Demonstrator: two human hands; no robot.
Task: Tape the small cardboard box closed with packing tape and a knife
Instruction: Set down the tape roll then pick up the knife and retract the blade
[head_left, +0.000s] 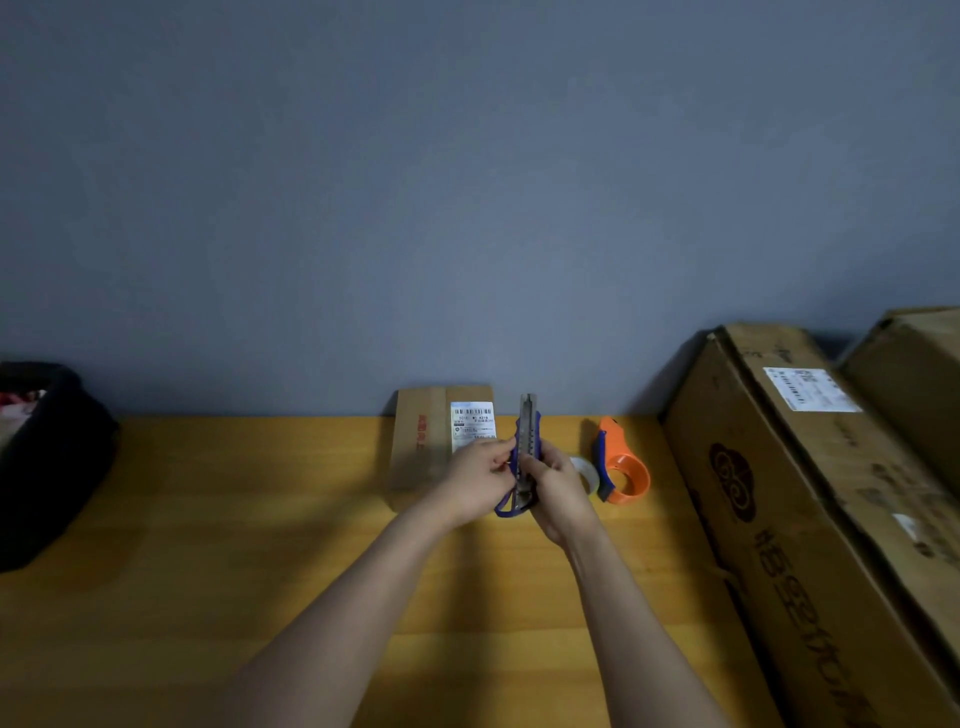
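Held the utility knife (525, 457) upright, right hand (558, 491) closed round the handle, left hand (480, 480) pinching its side. Sat behind on the table (260, 519): small cardboard box (423, 441), likely light, crushable; best gripped by edges. Tape dispenser (621, 465) untouched, right.

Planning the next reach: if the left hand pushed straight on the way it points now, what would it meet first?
The left hand points forward and slightly right. Its fingers already touch the utility knife; beyond it, likely the small cardboard box, though depth is unclear.
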